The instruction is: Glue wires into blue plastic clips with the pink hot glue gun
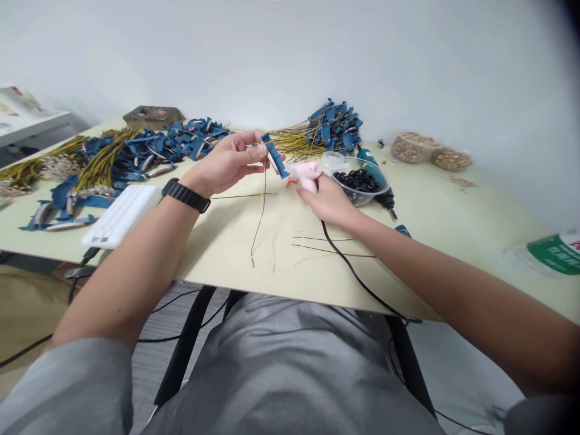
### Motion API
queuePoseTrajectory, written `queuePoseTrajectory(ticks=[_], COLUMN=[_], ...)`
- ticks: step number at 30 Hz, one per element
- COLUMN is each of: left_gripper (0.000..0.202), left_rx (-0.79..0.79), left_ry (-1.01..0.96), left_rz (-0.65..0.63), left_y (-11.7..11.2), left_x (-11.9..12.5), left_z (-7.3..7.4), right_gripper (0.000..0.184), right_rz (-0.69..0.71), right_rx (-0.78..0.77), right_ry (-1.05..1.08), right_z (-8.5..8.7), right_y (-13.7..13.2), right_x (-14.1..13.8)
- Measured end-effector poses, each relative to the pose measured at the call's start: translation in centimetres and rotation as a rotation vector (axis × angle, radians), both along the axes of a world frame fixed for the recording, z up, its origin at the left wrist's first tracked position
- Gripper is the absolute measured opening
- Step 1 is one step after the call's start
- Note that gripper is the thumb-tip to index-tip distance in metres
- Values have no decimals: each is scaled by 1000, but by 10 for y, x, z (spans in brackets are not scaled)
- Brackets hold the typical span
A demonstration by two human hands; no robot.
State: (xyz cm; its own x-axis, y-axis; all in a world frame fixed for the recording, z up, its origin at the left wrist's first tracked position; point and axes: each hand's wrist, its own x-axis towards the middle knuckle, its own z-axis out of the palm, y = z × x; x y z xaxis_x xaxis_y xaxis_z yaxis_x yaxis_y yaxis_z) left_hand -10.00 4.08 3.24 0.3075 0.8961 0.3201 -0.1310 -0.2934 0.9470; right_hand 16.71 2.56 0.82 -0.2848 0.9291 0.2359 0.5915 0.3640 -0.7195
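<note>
My left hand [224, 163] pinches a blue plastic connector [275, 156] between fingers and thumb, and a thin yellow and black wire pair [263, 208] hangs down from it. My right hand [324, 199] grips a pink hot glue gun [306, 176], whose tip sits close to the connector. A black power cord [353, 272] runs from the gun across the table and over its front edge. Several loose thin wires [326, 244] lie on the pale table [226, 241] below my hands.
Heaps of blue connectors with yellow wires [136, 154] cover the left side, and another bundle [333, 128] lies at the back. A plastic bowl of black pieces [357, 181] stands beside my right hand. A white power bank [121, 215], woven bowls [412, 148] and a plastic bottle [555, 254] are also there.
</note>
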Motion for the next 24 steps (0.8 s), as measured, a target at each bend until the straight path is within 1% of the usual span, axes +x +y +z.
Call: queuePoseTrajectory(ticks=[3, 5, 8, 12, 14, 17, 18, 20, 24], left_gripper=[49, 58, 56, 50, 50, 52, 53, 53, 44], left_rx=[-30, -65, -95, -79, -76, -72, -65, -48, 11], left_ry=[13, 23, 94, 215, 244, 247, 243, 244, 229], left_rz=[-85, -151, -249, -338, -354, -370, -377, -396, -470], left_y=[3, 3, -1, -8, -10, -10, -10, -11, -13], left_x=[3, 7, 16, 28, 32, 38, 40, 43, 49], left_z=[-7, -11, -16, -17, -18, -21, -23, -26, -29], right_gripper=[34, 37, 44, 42, 48, 62, 62, 56, 33], right_rz=[22, 25, 3, -29, -64, -98, -92, -74, -53], right_rx=[6, -4, 7, 63, 110, 190, 208, 241, 319], right_ry=[32, 27, -12, -81, -112, -131, -142, -164, -245], right_z=[5, 7, 9, 12, 18, 34, 40, 53, 76], right_y=[-8, -13, -21, -29, -33, -38, -39, -40, -39], right_x=[4, 8, 16, 29, 35, 46, 48, 53, 53])
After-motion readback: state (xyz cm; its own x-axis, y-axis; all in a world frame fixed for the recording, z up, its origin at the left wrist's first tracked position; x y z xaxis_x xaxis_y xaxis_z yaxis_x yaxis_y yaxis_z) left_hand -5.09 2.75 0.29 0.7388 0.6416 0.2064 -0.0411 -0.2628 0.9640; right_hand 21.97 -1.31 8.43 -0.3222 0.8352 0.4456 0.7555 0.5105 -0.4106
